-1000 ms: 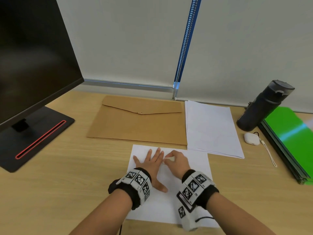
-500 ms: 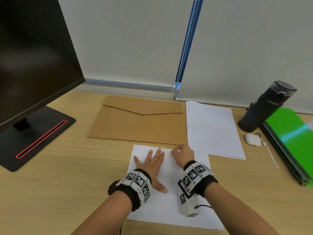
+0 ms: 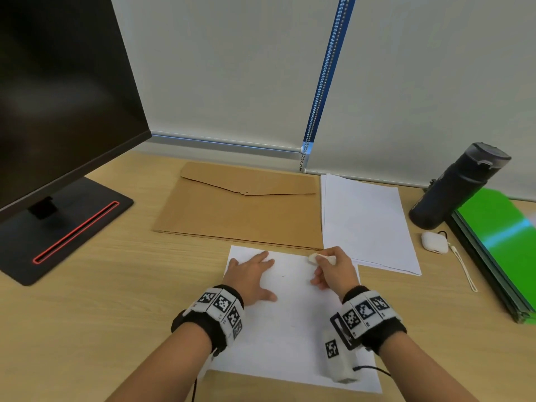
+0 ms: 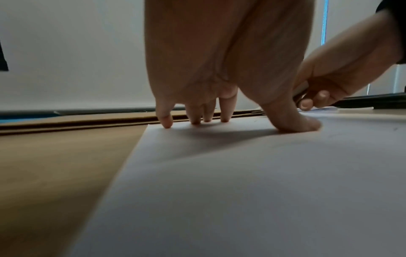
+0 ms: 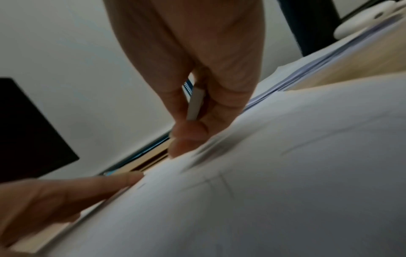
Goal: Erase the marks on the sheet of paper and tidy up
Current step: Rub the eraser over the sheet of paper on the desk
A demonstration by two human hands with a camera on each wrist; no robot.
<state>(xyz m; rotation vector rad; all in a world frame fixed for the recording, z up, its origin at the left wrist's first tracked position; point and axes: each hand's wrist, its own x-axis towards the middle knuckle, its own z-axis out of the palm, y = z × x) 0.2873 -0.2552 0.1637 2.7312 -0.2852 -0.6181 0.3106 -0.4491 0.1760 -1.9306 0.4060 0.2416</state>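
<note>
A white sheet of paper lies on the wooden desk in front of me. My left hand lies flat on the sheet's far left corner, fingers spread and pressing it down. My right hand pinches a small white eraser between thumb and fingers near the sheet's far right corner. In the right wrist view the eraser shows as a pale slab in the fingers, just above the paper. Faint pencil lines cross the sheet near the wrist.
A brown envelope lies just beyond the sheet, a stack of white paper to its right. A dark bottle, white earbud case and green folders stand at the right. A monitor fills the left.
My right hand has moved with the eraser from beside the left hand to the far right of the sheet. The left hand has stayed pressing the paper.
</note>
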